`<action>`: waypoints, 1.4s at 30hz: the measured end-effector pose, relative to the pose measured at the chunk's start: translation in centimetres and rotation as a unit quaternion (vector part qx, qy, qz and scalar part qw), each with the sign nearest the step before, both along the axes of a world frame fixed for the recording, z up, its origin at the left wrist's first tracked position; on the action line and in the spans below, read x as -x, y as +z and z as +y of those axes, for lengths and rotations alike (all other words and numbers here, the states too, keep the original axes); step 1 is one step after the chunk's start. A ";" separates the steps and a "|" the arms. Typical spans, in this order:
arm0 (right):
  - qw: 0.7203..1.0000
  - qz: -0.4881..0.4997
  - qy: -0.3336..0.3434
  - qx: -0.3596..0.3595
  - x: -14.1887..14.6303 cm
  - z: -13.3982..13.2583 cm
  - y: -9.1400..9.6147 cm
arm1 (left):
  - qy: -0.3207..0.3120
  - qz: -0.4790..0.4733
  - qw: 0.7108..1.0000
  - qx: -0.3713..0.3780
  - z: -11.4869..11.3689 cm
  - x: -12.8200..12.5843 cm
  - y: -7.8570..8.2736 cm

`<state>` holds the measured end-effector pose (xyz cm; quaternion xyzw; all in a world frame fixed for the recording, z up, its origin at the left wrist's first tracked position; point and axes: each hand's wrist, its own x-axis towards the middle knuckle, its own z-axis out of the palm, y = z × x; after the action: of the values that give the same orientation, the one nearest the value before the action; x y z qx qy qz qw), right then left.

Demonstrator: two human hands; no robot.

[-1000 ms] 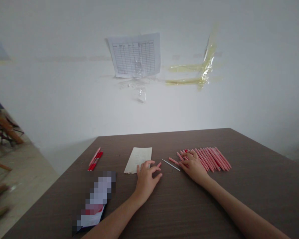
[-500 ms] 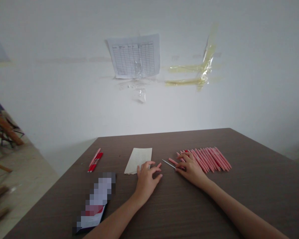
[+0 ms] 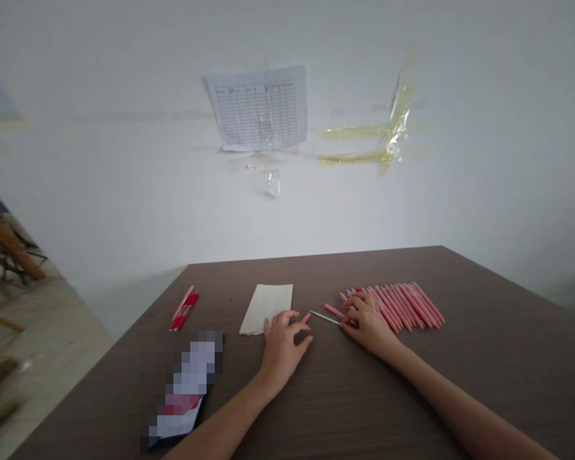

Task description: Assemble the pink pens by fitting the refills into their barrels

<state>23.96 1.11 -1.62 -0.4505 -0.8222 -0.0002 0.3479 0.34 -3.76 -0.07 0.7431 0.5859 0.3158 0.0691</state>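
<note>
My right hand (image 3: 364,322) is closed on a thin pale rod like a pen refill (image 3: 323,317), pinched near its right end. A pink pen barrel (image 3: 333,310) sticks out beside it from under the same hand's fingers. My left hand (image 3: 285,342) is curled, with a short pink pen piece (image 3: 306,317) at its index and middle fingers and the thumb apart. The rod's left tip is right by that piece; whether they touch is unclear. Past my right hand lies a row of several pink pens (image 3: 407,306), partly covered by my fingers.
A cream paper sheet (image 3: 267,300) with faint print lies behind my left hand. To the left are a pink pen (image 3: 183,303) and red pens (image 3: 185,313). A blurred phone-like object (image 3: 184,390) is near my left forearm. The brown table (image 3: 354,396) meets a white wall.
The thin rod in my right hand has shifted slightly left and its tip is lower, closer to the short pink piece. My left hand is almost still.
</note>
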 end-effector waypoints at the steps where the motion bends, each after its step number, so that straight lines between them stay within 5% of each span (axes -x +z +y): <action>1: 1.000 0.002 -0.001 0.002 0.0 0.0 0.0 | -0.002 0.002 1.000 -0.004 0.0 0.0 0.0; 21: 0.997 0.058 -0.056 -0.016 -1.9 1.6 -1.1 | -0.050 0.082 0.995 -0.015 -0.4 -1.5 0.7; 32: 0.993 0.038 -0.107 -0.045 -3.6 2.3 -1.5 | 0.005 0.089 0.996 -0.028 1.6 -5.9 0.1; 42: 0.990 0.032 -0.128 -0.045 -4.0 2.5 -1.4 | 0.013 0.091 0.995 -0.030 2.1 -6.7 -0.1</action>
<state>27.95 3.59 -2.99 -0.5355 -0.7457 -0.0672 0.3906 7.08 -1.70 -0.20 0.7626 0.5900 0.2651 -0.0107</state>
